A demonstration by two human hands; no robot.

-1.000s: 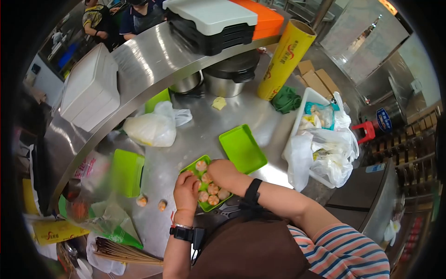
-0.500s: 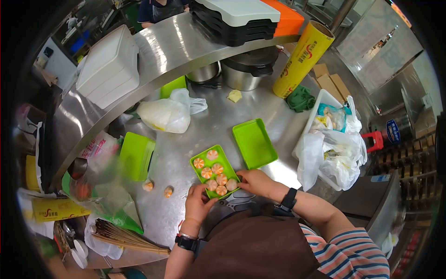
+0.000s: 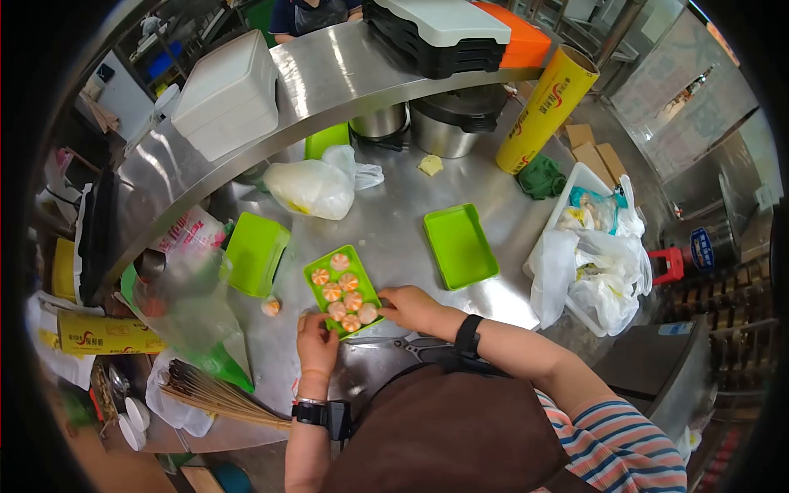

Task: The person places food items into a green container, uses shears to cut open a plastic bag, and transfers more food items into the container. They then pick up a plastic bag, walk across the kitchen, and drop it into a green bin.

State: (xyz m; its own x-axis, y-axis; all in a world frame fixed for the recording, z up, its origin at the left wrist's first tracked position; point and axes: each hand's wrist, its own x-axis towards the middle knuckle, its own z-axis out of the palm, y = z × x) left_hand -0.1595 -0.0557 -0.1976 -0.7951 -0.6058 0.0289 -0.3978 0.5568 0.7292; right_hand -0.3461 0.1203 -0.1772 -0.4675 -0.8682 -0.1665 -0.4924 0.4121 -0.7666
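Note:
A shallow green tray (image 3: pixel 311 271) holds several orange-and-white striped balls (image 3: pixel 348 282) and lies slightly turned on the steel table. My left hand (image 3: pixel 316 343) grips its lower left corner with bent fingers. On the opposite side, my right hand (image 3: pixel 415 312) pinches the lower right edge. One loose striped ball (image 3: pixel 270 306) rests left of the tray. Just below my right hand lies a pair of scissors (image 3: pixel 419 347), partly covered by the apron. An unfilled green tray (image 3: pixel 462 246) sits to the upper right, and more green trays (image 3: pixel 256 255) are stacked at the left.
A tied plastic bag (image 3: pixel 312 189) and a lidded steel pot (image 3: pixel 448 123) stand at the back. At right are a yellow film roll (image 3: pixel 546 111) and a white bin of bags (image 3: pixel 579 185). Bamboo skewers (image 3: pixel 222 398) lie front left. Another person (image 3: pixel 316 15) stands beyond the raised shelf.
Both hands have shifted the filled tray left, away from the unfilled one. The scissors show more fully. A second loose ball beside the tray is no longer visible. The camera view has shifted slightly.

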